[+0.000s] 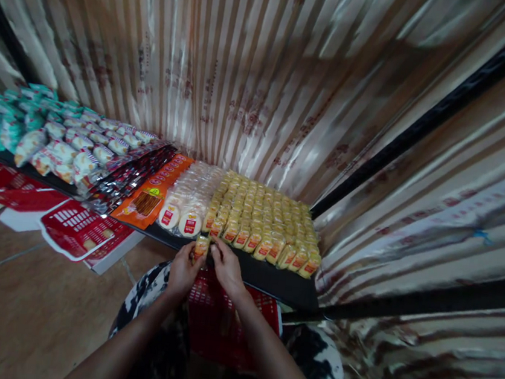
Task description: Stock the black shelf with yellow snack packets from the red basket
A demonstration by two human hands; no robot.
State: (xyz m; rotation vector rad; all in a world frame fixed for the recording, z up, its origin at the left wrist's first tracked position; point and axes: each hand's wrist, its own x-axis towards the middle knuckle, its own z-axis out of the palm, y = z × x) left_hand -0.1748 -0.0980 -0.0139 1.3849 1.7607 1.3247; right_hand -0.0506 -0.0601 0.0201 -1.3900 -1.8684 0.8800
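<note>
Nearest to me, a red basket (228, 326) sits on my lap, just below the front edge of the black shelf (282, 283). Above the basket, right at that shelf edge, my left hand (183, 271) and my right hand (226, 268) meet around one small yellow packet (201, 247). The packet stands upright between my fingertips, my left fingers pinching its left side and my right fingers closed on its right side and lower end, so both hands grip it together. It hovers just in front of the shelf edge, touching nothing but my fingers as far as I can tell.

Just beyond the packet, on the shelf, lies the block of matching yellow packets (262, 218), packed in tight rows with their red-labelled ends facing me. The front row runs along the shelf edge to the right of my hands; a bare strip of black shelf shows in front of it there. To the left of that block, still on the shelf, sit round white packs (187, 203), then flat orange packs (154, 193), then dark red wrappers (132, 179), and farther left white and teal bags (49, 133).

Left of the shelf and lower down, red printed cartons (72, 230) lie on the brown floor (16, 302), which is open beside my left arm. Behind the shelf and along its right end hangs a striped curtain (256, 74), close against the far rows.
</note>
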